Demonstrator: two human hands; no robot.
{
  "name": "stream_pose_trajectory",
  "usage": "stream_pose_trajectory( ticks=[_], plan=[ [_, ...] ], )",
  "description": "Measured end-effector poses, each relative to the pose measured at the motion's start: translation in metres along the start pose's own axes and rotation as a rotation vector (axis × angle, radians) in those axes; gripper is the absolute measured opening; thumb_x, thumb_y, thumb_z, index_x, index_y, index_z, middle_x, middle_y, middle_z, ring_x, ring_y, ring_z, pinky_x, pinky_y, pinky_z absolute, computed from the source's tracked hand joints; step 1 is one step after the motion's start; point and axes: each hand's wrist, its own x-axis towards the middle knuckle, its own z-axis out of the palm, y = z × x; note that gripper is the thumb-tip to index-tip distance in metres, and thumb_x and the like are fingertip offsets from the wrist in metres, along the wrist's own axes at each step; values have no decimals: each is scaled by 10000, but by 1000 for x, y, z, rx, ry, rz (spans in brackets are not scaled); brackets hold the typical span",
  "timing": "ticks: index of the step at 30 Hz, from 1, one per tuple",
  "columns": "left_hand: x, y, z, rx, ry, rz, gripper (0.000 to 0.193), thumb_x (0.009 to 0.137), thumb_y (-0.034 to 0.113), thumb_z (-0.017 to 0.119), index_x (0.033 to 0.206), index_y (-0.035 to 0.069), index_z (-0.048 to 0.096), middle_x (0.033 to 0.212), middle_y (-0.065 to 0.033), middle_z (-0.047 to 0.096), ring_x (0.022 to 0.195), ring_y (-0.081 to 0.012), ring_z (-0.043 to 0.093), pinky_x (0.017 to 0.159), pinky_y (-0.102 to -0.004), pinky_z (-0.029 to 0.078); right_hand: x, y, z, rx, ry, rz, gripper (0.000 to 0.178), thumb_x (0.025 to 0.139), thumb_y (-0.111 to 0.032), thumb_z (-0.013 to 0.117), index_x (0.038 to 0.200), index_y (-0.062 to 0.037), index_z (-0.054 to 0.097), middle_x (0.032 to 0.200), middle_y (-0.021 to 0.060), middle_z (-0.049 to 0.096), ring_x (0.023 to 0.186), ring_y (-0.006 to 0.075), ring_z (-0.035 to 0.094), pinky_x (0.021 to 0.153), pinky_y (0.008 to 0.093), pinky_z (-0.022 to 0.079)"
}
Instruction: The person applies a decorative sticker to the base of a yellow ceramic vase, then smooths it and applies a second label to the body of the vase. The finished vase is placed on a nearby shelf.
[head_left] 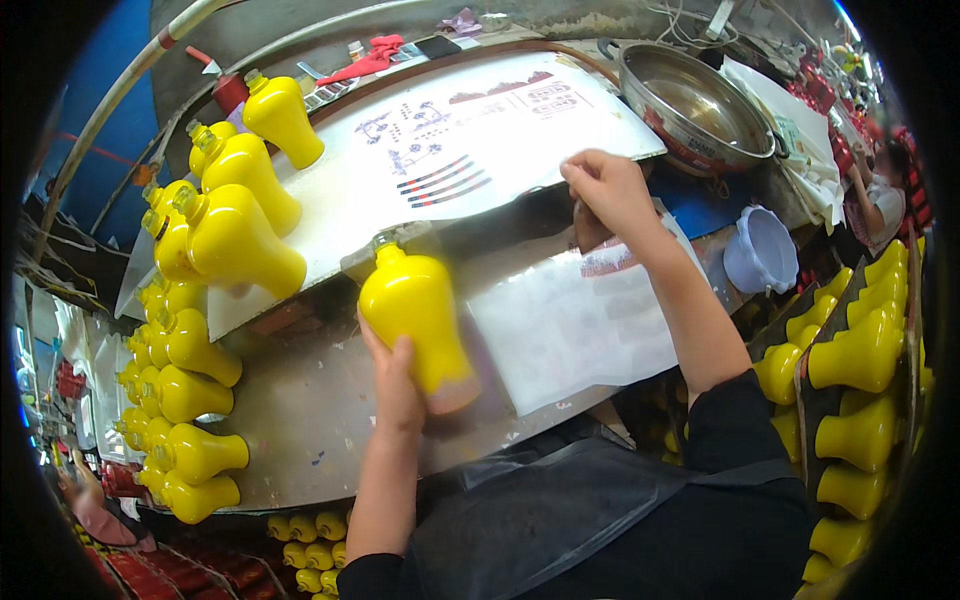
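My left hand [392, 375] is wrapped round a yellow vase-shaped bottle [415, 315] with a clear glass neck. The bottle stands tilted over the lower grey tabletop, its neck pointing away from me. Over the right edge of the raised white board [350, 200], my right hand [612, 192] has its fingers closed in a pinch. Under that palm shows a small brown piece [590, 228], partly hidden, and its kind cannot be made out. On the board lie printed sheets with decal designs, among them several dark stripes [445, 183].
More yellow bottles [245, 240] stand along the left side, and others fill racks [850, 360] at the right. A metal pan of water [695, 95] sits at the back right, above a pale blue tub [760, 250]. White paper [570, 325] covers part of the lower tabletop.
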Motion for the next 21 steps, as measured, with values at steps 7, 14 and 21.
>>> stream_pose_trajectory(
  ticks=[7, 14, 21],
  plan=[
    [-2, -15, -11, 84, -18, 72, 880, 1012, 291, 603, 1685, 62, 84, 1633, -150, 331, 1492, -281, 346, 1245, -421, 260, 105, 17, 28, -751, -57, -31, 434, 877, -202, 705, 1287, -61, 731, 1169, 182, 728, 1064, 351, 693, 941, 429, 539],
    [-5, -9, -8, -10, -27, -13, 845, 994, 222, 616, 1674, 69, 138, 1576, -147, 407, 1438, -269, 432, 1199, -418, 353, 130, -8, 82, -547, -270, -262, 367, 864, -164, 696, 1213, -69, 762, 1152, 190, 736, 1089, 365, 695, 970, 454, 538],
    [-5, -6, -5, -18, -29, 21, 877, 935, 9, 534, 1689, 94, 93, 1588, -146, 396, 1441, -287, 440, 1215, -428, 354, 138, -41, 120, -542, -533, -281, 367, 873, -158, 686, 1220, -73, 770, 1113, 197, 763, 1028, 361, 726, 950, 428, 559]
  ],
)
